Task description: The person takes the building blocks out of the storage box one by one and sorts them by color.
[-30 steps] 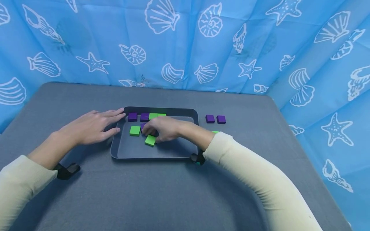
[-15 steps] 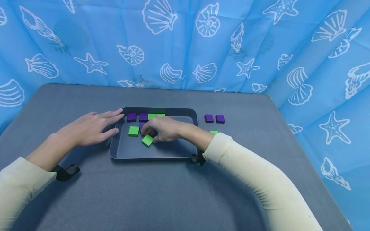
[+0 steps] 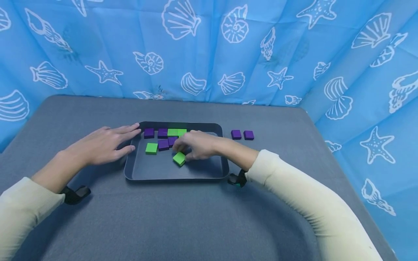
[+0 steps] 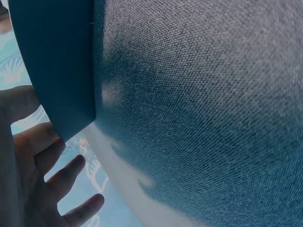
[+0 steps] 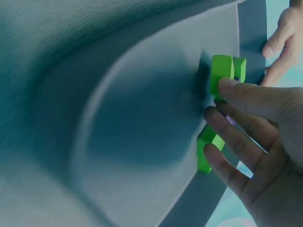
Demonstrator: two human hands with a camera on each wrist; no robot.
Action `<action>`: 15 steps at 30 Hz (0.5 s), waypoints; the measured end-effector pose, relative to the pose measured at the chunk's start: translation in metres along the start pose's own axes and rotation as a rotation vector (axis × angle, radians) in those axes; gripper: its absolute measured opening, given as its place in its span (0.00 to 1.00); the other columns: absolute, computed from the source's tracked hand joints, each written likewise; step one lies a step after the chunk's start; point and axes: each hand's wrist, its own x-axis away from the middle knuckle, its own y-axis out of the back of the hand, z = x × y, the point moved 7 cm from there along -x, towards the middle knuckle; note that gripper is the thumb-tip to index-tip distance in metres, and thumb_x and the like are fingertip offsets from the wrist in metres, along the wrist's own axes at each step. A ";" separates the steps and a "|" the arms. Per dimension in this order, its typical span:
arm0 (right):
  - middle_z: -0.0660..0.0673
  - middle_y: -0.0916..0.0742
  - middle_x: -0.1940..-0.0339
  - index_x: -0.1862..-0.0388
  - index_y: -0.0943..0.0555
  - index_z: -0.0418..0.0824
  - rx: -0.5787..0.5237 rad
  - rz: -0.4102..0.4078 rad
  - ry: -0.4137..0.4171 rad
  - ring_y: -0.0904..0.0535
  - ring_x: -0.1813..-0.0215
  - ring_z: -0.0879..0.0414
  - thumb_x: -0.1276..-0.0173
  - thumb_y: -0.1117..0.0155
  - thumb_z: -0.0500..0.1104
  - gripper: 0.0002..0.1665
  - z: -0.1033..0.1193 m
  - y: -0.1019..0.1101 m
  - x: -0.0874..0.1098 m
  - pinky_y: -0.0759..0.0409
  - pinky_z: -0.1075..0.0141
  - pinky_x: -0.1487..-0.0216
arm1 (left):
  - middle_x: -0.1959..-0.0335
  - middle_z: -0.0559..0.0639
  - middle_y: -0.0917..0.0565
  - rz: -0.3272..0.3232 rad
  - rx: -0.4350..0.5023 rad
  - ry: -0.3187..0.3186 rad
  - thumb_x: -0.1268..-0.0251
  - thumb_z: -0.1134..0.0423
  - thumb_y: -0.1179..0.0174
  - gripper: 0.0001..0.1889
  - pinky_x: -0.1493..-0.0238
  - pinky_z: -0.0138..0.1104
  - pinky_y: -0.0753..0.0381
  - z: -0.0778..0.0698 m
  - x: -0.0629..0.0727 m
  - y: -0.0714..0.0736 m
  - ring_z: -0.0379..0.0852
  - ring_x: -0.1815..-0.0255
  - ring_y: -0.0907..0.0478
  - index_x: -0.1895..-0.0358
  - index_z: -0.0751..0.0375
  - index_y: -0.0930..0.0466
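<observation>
A dark grey rectangular tray (image 3: 147, 168) on the table has square purple and green blocks in it. My right hand (image 3: 200, 145) is over the tray and pinches a green block (image 3: 179, 158) between thumb and fingers; the right wrist view shows the thumb on this green block (image 5: 221, 71). Just beyond it, a purple block (image 3: 163, 145) and another purple block (image 3: 172, 140) sit side by side, to the right of a lone green block (image 3: 151, 148). My left hand (image 3: 105, 143) reaches the tray's left side with extended fingers, its fingertips at the rim.
Along the tray's far wall stand two purple blocks (image 3: 149, 133) and two green blocks (image 3: 172, 132). Right of the tray, a purple block (image 3: 236, 134) and another purple block (image 3: 249, 135) lie on the grey table (image 3: 156, 221). A blue shell-patterned curtain (image 3: 209, 47) hangs behind.
My right hand has moved right within the tray, carrying the green block and uncovering the two purple blocks. A green block right of the tray is now hidden by the right arm. The left hand stays put.
</observation>
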 end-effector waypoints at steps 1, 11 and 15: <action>0.47 0.14 0.42 0.36 0.22 0.40 -0.002 -0.002 -0.007 0.20 0.40 0.59 0.33 0.32 0.35 0.26 -0.003 0.001 0.004 0.27 0.64 0.34 | 0.23 0.64 0.41 0.000 -0.001 0.000 0.24 0.48 0.50 0.33 0.38 0.66 0.34 0.000 0.000 0.000 0.66 0.32 0.31 0.24 0.64 0.40; 0.43 0.15 0.41 0.36 0.22 0.36 -0.089 -0.085 -0.047 0.18 0.43 0.56 0.34 0.32 0.33 0.26 -0.033 0.020 0.049 0.22 0.57 0.38 | 0.23 0.64 0.41 0.010 -0.002 0.013 0.24 0.48 0.49 0.33 0.37 0.67 0.35 -0.001 0.001 0.001 0.66 0.32 0.31 0.24 0.63 0.40; 0.40 0.16 0.41 0.37 0.22 0.34 -0.115 -0.152 -0.078 0.17 0.44 0.53 0.35 0.31 0.32 0.27 -0.048 0.034 0.071 0.21 0.54 0.40 | 0.23 0.64 0.41 0.009 -0.003 0.012 0.24 0.48 0.50 0.33 0.37 0.67 0.35 -0.001 0.000 0.001 0.66 0.32 0.31 0.24 0.63 0.40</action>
